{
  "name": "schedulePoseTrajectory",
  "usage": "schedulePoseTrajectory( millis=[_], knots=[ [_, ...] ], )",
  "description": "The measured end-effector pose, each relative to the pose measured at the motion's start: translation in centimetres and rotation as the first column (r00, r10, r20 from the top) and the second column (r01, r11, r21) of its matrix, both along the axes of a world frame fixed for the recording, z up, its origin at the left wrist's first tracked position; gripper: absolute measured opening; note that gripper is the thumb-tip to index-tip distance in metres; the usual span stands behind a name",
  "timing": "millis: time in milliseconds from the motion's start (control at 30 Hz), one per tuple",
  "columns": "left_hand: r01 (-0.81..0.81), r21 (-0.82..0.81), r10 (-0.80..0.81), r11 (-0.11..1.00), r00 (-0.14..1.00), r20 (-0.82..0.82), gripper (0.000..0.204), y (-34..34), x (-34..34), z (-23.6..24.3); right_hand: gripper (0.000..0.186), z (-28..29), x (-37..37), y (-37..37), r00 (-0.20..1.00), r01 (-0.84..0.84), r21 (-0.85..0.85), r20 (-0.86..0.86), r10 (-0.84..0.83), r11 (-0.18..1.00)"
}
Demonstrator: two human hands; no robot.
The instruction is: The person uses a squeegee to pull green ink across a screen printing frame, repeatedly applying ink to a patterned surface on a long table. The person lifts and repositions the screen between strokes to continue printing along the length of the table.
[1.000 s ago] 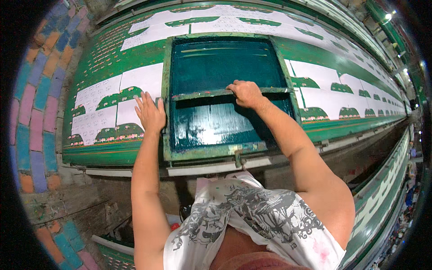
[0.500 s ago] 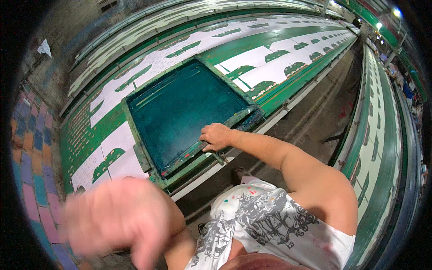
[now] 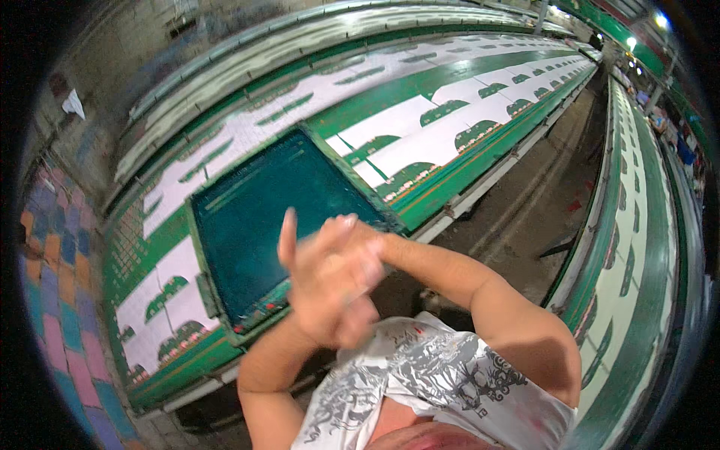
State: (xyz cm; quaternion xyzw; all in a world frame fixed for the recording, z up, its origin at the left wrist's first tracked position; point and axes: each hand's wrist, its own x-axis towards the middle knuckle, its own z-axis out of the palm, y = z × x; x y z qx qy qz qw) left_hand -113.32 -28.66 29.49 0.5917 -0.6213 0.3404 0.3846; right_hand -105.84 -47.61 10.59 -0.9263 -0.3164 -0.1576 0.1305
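Lying just beyond the blurred left hand (image 3: 334, 281), framed teal screen (image 3: 259, 202)

1. Head view: fisheye, left of a worn pair, mounted at the wearer's head.
2. Looks down and forward past the shirt (image 3: 420, 360), over the hands (image 3: 328, 281), onto the table (image 3: 450, 182).
3. Range: hands near lens; table's far end well off, upper right.

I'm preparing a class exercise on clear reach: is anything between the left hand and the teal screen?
Partly: the right hand shows behind the left hand, toward the near-right side of the teal screen. Elsewhere, nothing visible stands between the left hand and the screen. Blur and overlap hide whether the hands touch.
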Motion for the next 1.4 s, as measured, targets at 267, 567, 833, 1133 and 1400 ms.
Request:
schedulePoseTrajectory(
  millis=[267,567,833,1133,1400],
  knots=[
    [0.189,-0.189,-0.257,0.964,0.848,-0.463,0.071,-12.4,0.6,3.6,0.032,15.0,-8.5,-17.8,0.960,-0.279,0.798,0.208,0.189,0.534],
    [0.233,-0.256,-0.300,0.938,0.917,-0.263,0.087,-26.2,-3.7,4.9,0.035,29.0,-15.5,-20.6,0.504,-0.864,0.457,0.797,0.334,0.212],
    [0.154,-0.272,-0.220,0.950,0.948,-0.230,0.086,-27.0,-0.9,3.7,0.031,28.4,-13.1,-20.7,0.439,-0.898,0.401,0.849,0.294,0.184],
    [-0.244,-0.187,0.216,0.952,0.964,-0.158,0.091,-26.3,3.0,1.6,0.040,17.8,-7.0,-28.3,0.802,-0.278,0.594,0.576,-0.158,0.755],
    [-0.464,0.808,0.693,0.364,0.714,0.098,0.088,-34.8,14.5,-11.3,0.069,-1.6,4.7,-43.7,0.792,0.608,0.051,0.034,-0.610,0.792]
  ],
)
